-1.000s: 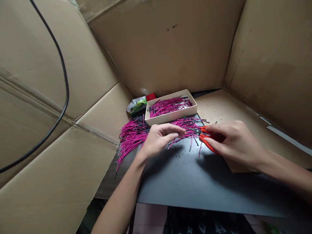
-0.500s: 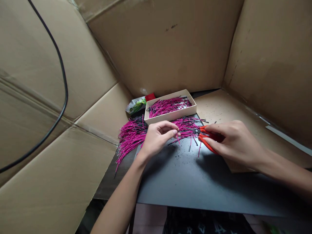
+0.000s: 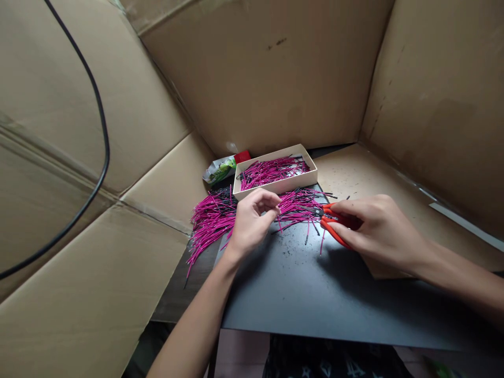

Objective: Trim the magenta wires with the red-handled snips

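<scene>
My right hand is closed round the red handles of a pair of wire strippers, whose dark jaws point left over the loose wires. To their left, my left hand is pinched, and a short pink wire hangs from its fingertips, partly hidden. Beneath and behind the hands lies a pile of pink wires with black ends. A bigger heap of the same wires spreads left of my left wrist. Behind the hands, a cream cardboard box holds many more pink wires.
A green, white and red packet lies against the box's left side. Tall cardboard panels surround the dark table. A cardboard sheet covers its right side. Dark scraps dot the surface. A black cable hangs at left.
My left hand has drawn a little to the left, away from the wire strippers, with the wire at its fingertips. My right hand and the strippers have hardly moved.
</scene>
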Available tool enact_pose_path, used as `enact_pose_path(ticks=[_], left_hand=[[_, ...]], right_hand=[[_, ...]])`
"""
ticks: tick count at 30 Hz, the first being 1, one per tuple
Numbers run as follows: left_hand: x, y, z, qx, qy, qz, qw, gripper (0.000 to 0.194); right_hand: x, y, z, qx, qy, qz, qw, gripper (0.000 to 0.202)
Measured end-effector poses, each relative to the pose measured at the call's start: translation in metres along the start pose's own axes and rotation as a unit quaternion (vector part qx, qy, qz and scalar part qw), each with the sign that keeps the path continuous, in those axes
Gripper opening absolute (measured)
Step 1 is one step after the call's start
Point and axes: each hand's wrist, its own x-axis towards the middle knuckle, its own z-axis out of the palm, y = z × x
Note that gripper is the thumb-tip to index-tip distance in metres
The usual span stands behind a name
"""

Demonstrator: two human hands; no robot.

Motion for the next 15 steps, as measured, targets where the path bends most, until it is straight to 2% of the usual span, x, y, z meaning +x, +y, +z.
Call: enact_pose_path(ticks=[4,7,10,15], left_hand=[[0.0,0.003,0.003,-0.075,0.009,-0.005,0.997,0.042],[-0.001,0.007,0.004,-0.101,0.004,-0.014,0.995,0.049],[-0.001,0.009,0.003,-0.093,-0.015,-0.018,0.995,0.04],[-0.003,0.013,0.002,-0.051,-0.015,-0.025,0.998,0.008]], right_hand=[[0.0,0.0,0.0,-0.001,0.002,-0.002,1.0,0.02],[0.001,0.0,-0.001,0.002,-0.009,-0.003,1.0,0.022],[0.001,-0.001,-0.002,0.01,-0.014,-0.014,1.0,0.021],[0.0,0.0,-0.001,0.0,-0.008,-0.025,1.0,0.018]])
